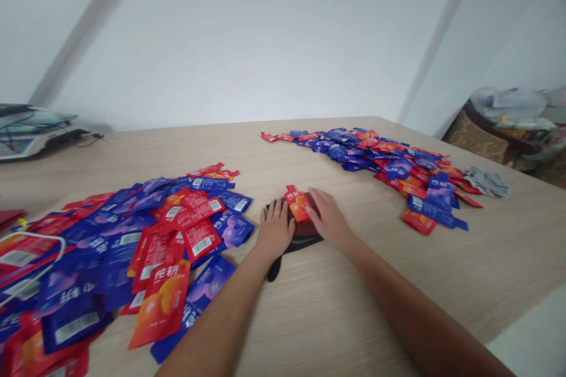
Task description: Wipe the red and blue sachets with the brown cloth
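A small red-and-orange sachet with white print and a tab at its top lies on a dark, reddish-brown flat pad. The pad has a black edge, and a black rounded end sticks out toward me. My left hand lies flat on the pad's left side, fingers stretched forward, thumb close to the sachet's left edge. From the right, my right hand touches the sachet's right edge, with thumb and forefinger apart; its other fingers are partly hidden.
Red and blue sachets are heaped on the left, with a white wire loop among them. Another long heap stretches across the right. Beyond it lies a crumpled grey cloth. A flat device with cables stands at back left.
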`<state>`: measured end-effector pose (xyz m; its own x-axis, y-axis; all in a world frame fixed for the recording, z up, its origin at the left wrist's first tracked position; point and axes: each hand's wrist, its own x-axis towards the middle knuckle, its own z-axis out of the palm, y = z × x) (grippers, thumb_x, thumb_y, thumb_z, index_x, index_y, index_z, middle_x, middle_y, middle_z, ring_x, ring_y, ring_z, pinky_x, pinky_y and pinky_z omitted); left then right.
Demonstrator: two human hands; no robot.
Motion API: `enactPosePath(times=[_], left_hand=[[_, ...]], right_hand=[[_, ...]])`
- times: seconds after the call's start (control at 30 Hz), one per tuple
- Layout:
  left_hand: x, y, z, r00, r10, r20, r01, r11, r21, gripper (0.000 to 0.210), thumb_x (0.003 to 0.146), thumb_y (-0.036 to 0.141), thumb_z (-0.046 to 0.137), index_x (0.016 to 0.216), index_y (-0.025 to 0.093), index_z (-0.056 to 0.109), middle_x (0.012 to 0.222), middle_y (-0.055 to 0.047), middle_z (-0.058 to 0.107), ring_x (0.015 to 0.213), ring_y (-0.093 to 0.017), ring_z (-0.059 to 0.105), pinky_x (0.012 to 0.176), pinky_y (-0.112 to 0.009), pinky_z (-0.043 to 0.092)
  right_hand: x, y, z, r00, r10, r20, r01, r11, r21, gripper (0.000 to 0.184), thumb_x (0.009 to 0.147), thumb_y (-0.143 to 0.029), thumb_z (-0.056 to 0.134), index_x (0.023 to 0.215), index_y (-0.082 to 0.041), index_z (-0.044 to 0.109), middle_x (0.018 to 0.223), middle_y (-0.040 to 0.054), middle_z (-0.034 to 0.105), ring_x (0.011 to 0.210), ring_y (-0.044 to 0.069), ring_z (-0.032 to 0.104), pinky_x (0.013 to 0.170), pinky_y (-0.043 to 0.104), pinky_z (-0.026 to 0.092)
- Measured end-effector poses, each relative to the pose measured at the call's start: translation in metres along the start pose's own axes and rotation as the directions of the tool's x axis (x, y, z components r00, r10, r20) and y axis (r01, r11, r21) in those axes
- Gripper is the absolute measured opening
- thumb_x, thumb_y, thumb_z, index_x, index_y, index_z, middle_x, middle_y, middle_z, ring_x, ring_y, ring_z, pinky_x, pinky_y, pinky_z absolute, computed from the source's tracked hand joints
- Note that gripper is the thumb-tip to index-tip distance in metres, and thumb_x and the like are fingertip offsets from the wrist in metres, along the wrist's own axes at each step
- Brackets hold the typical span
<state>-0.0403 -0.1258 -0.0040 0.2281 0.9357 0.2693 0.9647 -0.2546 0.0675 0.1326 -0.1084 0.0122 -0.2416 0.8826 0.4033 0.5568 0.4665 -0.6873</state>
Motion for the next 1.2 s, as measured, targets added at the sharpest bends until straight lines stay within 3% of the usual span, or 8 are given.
enactPosePath(times=[0.13, 0.4, 0.5, 0.7, 0.8, 0.93, 1.07, 1.2], left_hand=[[0.000, 0.000, -0.004, 0.999, 0.000, 0.037, 0.001, 1.000, -0.005, 0.053, 0.093, 0.034, 0.027, 0.141, 0.012, 0.028, 0.149, -0.010, 0.025, 0.137, -0.026, 0.021, 0.109, -0.048, 0.023], [0.000, 0.001, -0.001, 1.000, -0.011, 0.017, 0.010, 0.999, 0.051, 0.050, 0.095, 0.033, 0.021, 0.139, 0.012, 0.032, 0.149, -0.010, 0.027, 0.137, -0.025, 0.022, 0.109, -0.046, 0.024], [0.001, 0.000, 0.003, 1.000, -0.013, -0.003, 0.014, 0.998, 0.060, 0.051, 0.095, 0.035, 0.021, 0.139, 0.013, 0.033, 0.148, -0.010, 0.027, 0.137, -0.024, 0.022, 0.109, -0.045, 0.024], [0.001, 0.000, 0.002, 1.000, -0.020, -0.001, 0.020, 0.999, 0.035, 0.051, 0.095, 0.034, 0.021, 0.138, 0.012, 0.034, 0.148, -0.011, 0.029, 0.136, -0.025, 0.024, 0.108, -0.047, 0.025], [0.000, 0.000, 0.001, 1.000, -0.015, -0.011, 0.016, 0.999, 0.028, 0.050, 0.094, 0.034, 0.022, 0.138, 0.012, 0.034, 0.147, -0.011, 0.030, 0.136, -0.025, 0.025, 0.108, -0.047, 0.026], [0.000, 0.000, 0.001, 1.000, -0.009, -0.016, 0.010, 1.000, 0.025, 0.050, 0.094, 0.033, 0.022, 0.138, 0.012, 0.034, 0.147, -0.011, 0.030, 0.135, -0.025, 0.026, 0.107, -0.047, 0.027], [0.000, 0.000, 0.001, 1.000, -0.012, -0.022, 0.013, 1.000, 0.028, 0.050, 0.094, 0.033, 0.022, 0.138, 0.012, 0.034, 0.147, -0.011, 0.030, 0.135, -0.026, 0.026, 0.107, -0.047, 0.027], [0.000, 0.000, 0.001, 1.000, -0.004, -0.023, 0.005, 0.999, 0.037, 0.050, 0.094, 0.033, 0.023, 0.138, 0.013, 0.035, 0.147, -0.010, 0.030, 0.135, -0.025, 0.025, 0.107, -0.047, 0.027]], right_hand=[[-0.004, -0.007, 0.014, 0.951, -0.151, 0.270, 0.251, 0.888, -0.385, 0.060, 0.092, -0.048, 0.031, 0.141, -0.014, 0.028, 0.148, 0.0127, 0.027, 0.137, 0.024, 0.018, 0.110, 0.046, 0.021], [-0.022, -0.017, -0.003, 0.896, -0.151, 0.419, 0.350, 0.819, -0.454, 0.080, 0.083, -0.058, 0.046, 0.140, -0.005, 0.029, 0.146, 0.0203, 0.027, 0.135, 0.030, 0.023, 0.108, 0.043, 0.025], [-0.036, -0.029, -0.013, 0.884, -0.146, 0.445, 0.371, 0.798, -0.475, 0.066, 0.083, -0.046, 0.053, 0.134, -0.006, 0.039, 0.139, 0.0209, 0.039, 0.129, 0.030, 0.035, 0.104, 0.041, 0.031], [-0.059, -0.039, -0.033, 0.943, -0.010, 0.332, 0.163, 0.884, -0.439, 0.029, 0.085, -0.019, 0.044, 0.111, -0.018, 0.056, 0.105, 0.0108, 0.066, 0.093, 0.021, 0.061, 0.083, 0.032, 0.045], [-0.051, -0.028, -0.037, 0.992, 0.068, 0.105, -0.051, 0.986, -0.159, 0.027, 0.086, -0.025, 0.042, 0.110, -0.022, 0.055, 0.102, 0.0056, 0.066, 0.088, 0.019, 0.062, 0.079, 0.031, 0.046], [-0.026, -0.009, -0.027, 0.968, 0.238, -0.072, -0.216, 0.948, 0.232, 0.043, 0.089, -0.035, 0.033, 0.129, -0.020, 0.041, 0.111, 0.0085, 0.063, 0.091, 0.020, 0.063, 0.079, 0.036, 0.049], [-0.015, -0.003, -0.009, 0.996, 0.032, -0.086, -0.051, 0.969, -0.241, 0.050, 0.091, -0.034, 0.030, 0.138, -0.021, 0.034, 0.139, 0.0101, 0.043, 0.128, 0.025, 0.036, 0.103, 0.047, 0.029], [-0.022, -0.006, 0.006, 0.969, -0.145, 0.199, 0.234, 0.793, -0.562, 0.055, 0.093, -0.044, 0.028, 0.142, -0.021, 0.028, 0.147, 0.0082, 0.029, 0.137, 0.023, 0.018, 0.108, 0.050, 0.014]])
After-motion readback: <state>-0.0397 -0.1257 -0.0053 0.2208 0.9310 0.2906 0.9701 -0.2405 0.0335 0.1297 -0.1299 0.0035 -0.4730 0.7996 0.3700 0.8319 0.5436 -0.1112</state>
